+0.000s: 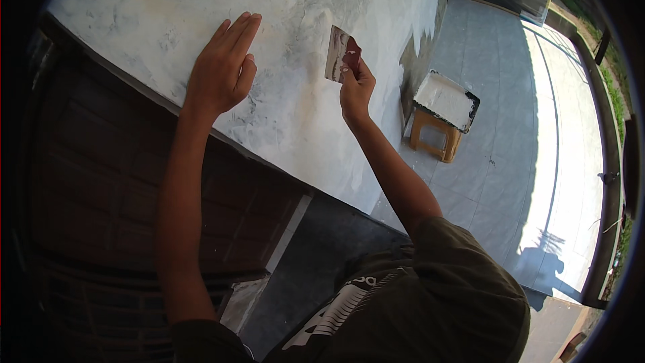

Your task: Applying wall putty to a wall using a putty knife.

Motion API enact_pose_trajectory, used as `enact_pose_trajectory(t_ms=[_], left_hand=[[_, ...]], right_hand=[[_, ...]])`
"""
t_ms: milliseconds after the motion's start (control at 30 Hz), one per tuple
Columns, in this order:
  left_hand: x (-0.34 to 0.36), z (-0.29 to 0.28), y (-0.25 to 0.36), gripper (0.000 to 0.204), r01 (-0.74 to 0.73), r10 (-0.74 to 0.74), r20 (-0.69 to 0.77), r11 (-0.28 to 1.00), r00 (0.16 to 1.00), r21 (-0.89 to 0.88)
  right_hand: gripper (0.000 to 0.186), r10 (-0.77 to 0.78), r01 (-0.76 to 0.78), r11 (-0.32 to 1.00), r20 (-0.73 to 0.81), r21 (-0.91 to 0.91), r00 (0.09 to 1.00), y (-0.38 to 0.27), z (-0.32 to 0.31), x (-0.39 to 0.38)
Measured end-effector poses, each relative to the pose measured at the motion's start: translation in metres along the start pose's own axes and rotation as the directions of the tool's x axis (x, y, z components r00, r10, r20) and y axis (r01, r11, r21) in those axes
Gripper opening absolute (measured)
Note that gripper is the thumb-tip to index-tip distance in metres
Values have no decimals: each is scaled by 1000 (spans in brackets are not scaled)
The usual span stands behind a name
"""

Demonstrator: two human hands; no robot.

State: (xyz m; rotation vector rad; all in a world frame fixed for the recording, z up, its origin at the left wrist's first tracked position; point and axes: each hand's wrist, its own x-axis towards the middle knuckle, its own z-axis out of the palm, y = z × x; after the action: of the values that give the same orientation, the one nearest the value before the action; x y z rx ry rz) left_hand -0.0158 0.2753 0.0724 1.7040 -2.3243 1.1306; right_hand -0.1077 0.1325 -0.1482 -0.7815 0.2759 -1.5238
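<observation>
A wall (295, 0) covered in patchy white and grey putty fills the upper part of the view. Against it, near its left edge, my left hand (222, 70) lies with the fingers stretched out and holds nothing. Farther right, my right hand (358, 91) grips a flat putty scraper (336, 54) between thumb and fingers. The scraper has a pale, smeared blade and a reddish-brown part, and stands close to the wall's surface; I cannot tell whether the blade touches it. A little white putty shows near my right thumb.
A black-rimmed tray of white putty (445, 99) rests on a tan plastic stool (437, 136) at the right. Grey floor tiles (490, 47) run beside the wall, partly sunlit. A dark panelled door (101, 161) lies past the wall's left edge.
</observation>
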Motion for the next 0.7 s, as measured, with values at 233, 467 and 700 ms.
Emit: enact_pose_trajectory(t_ms=[233,467,700], left_hand=[[-3,-3,0,57,-9,9,12,1000,1000,-8],[-1,1,2,56,-23,23,-11,1000,1000,-17],[-1,0,1,55,-7,5,-41,998,999,-67]], right_hand=[[46,-182,183,954,25,-238,983,4,43,14],[65,-406,448,847,194,-288,893,27,85,10],[65,-382,453,849,277,-272,882,19,94,-31]])
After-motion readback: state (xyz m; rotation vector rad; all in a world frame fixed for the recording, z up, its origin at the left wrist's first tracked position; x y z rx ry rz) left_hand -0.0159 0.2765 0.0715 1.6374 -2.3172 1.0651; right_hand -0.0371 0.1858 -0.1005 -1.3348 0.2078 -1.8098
